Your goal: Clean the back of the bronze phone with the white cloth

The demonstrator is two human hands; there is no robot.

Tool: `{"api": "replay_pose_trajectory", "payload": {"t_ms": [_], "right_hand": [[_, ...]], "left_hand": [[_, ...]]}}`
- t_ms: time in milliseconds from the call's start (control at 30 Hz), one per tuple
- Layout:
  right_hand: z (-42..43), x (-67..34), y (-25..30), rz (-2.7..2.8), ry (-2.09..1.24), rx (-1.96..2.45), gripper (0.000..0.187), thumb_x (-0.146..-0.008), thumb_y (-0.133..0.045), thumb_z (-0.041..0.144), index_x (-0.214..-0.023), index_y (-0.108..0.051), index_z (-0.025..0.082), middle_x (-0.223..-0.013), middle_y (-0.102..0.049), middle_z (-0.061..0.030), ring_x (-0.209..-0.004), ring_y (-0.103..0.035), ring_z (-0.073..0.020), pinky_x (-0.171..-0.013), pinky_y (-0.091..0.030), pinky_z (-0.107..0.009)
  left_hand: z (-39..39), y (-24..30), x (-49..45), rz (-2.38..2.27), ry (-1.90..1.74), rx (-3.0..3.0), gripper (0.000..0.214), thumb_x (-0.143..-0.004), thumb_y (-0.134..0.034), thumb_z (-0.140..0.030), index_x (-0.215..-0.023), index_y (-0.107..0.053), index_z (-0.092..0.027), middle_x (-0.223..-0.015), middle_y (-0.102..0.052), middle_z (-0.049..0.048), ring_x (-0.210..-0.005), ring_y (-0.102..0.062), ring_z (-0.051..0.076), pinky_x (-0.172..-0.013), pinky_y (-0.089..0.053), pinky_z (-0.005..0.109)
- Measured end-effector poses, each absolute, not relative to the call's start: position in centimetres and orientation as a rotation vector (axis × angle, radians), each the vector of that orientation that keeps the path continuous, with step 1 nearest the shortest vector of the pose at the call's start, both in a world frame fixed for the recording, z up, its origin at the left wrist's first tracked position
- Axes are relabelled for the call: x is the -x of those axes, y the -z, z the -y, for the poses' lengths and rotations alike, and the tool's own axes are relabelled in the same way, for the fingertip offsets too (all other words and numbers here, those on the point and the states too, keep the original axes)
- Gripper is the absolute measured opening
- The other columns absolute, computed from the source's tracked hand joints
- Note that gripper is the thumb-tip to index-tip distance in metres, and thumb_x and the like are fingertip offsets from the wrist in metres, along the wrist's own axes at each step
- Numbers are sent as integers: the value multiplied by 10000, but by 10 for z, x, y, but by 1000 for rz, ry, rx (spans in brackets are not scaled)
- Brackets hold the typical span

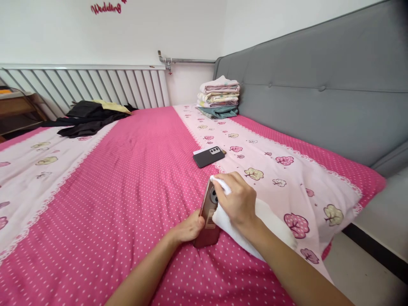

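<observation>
A reddish-brown smartphone with a round camera ring and a barcode label on its back stands upright over the bed. My left hand is closed on its left edge, thumb across the side. With my right hand I pinch a white cloth against the phone's top edge near the camera. The rest of the cloth hangs below my right hand and spreads over the sheet. A black smartphone lies face down just beyond my hands, on top of something thin that is mostly hidden.
A pink dotted bedsheet with tree-print bands covers the bed. Folded fabrics are stacked by the grey headboard. Black clothes lie at the far left, before a white radiator. The bed's edge drops off at right.
</observation>
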State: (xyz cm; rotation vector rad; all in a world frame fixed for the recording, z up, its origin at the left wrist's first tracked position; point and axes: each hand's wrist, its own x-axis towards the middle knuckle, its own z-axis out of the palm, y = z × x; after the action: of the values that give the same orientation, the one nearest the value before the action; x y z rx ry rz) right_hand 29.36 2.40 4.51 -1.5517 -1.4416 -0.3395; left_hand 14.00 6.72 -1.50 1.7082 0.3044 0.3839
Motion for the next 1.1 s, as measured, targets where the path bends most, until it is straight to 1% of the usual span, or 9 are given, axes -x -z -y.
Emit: {"api": "replay_pose_trajectory", "payload": {"t_ms": [133, 267, 367, 633, 733, 833, 933, 1033, 1100], "right_hand": [[-23, -299, -46, 1396, 305, 1598, 173, -840, -510, 290, -895, -663, 232, -846, -644, -18, -766, -594, -146, -650, -409, -232], [-22, -297, -46, 1399, 270, 1555, 180, -850, -496, 285, -909, -658, 231, -862, -645, -23, -781, -592, -150, -667, -416, -237], [-21, -290, -45, 1429, 244, 1519, 185, -859, -488, 272, -928, -655, 233, -872, -644, -19, -771, -594, -135, -672, -415, -225], [-18, -278, -38, 1616, 258, 1518, 166, -856, -507, 272, -894, -669, 263, -835, -637, 6, -718, -601, -103, -608, -376, -194], [-16, -275, -33, 1694, 189, 1526, 153, -850, -519, 277, -901, -663, 271, -826, -633, 17, -700, -601, -97, -593, -369, -193], [-14, -271, -29, 1765, 128, 1514, 145, -842, -526, 252, -895, -661, 263, -821, -633, 17, -698, -601, -99, -590, -367, -196], [-12, -266, -24, 1824, 96, 1501, 150, -843, -515, 234, -900, -653, 247, -822, -631, 10, -712, -598, -103, -598, -369, -199], [-10, -262, -20, 1889, 52, 1484, 157, -856, -497, 238, -908, -645, 237, -824, -625, 4, -714, -592, -101, -608, -378, -198], [-9, -259, -19, 1934, 34, 1468, 161, -863, -488, 246, -908, -642, 234, -820, -621, 1, -707, -588, -101, -608, -382, -199]], "left_hand": [[-61, 1, -142, -323, -483, -1647, 744, -705, -404, -690, -1178, -542, -133, -1152, -573, 141, -1133, -439, 339, -971, -311, 419], [-59, -3, -143, -331, -511, -1515, 638, -673, -556, -602, -1085, -613, -117, -1102, -602, 143, -1141, -425, 367, -974, -301, 414], [-60, 2, -143, -332, -510, -1426, 611, -659, -615, -544, -1096, -603, -118, -1089, -612, 130, -1107, -455, 357, -966, -310, 409], [-62, 12, -139, -407, -536, -1339, 407, -732, -595, -425, -1037, -635, -159, -955, -659, 84, -990, -546, 282, -942, -352, 372], [-64, 17, -136, -433, -600, -1311, 334, -796, -524, -392, -1006, -644, -162, -966, -661, 67, -1070, -519, 247, -994, -308, 337], [-67, 29, -134, -531, -687, -1130, 324, -859, -436, -330, -1038, -630, -143, -1014, -656, 63, -1184, -446, 203, -1049, -230, 290], [-69, 39, -136, -593, -690, -965, 409, -881, -362, -405, -980, -644, -126, -965, -673, 73, -1175, -461, 192, -1062, -220, 299], [-68, 38, -142, -590, -683, -838, 556, -850, -300, -553, -888, -659, -130, -878, -690, 89, -1098, -530, 208, -1010, -319, 320], [-68, 29, -146, -582, -678, -709, 656, -802, -287, -644, -882, -659, -110, -844, -691, 120, -1050, -563, 240, -948, -390, 342]]}}
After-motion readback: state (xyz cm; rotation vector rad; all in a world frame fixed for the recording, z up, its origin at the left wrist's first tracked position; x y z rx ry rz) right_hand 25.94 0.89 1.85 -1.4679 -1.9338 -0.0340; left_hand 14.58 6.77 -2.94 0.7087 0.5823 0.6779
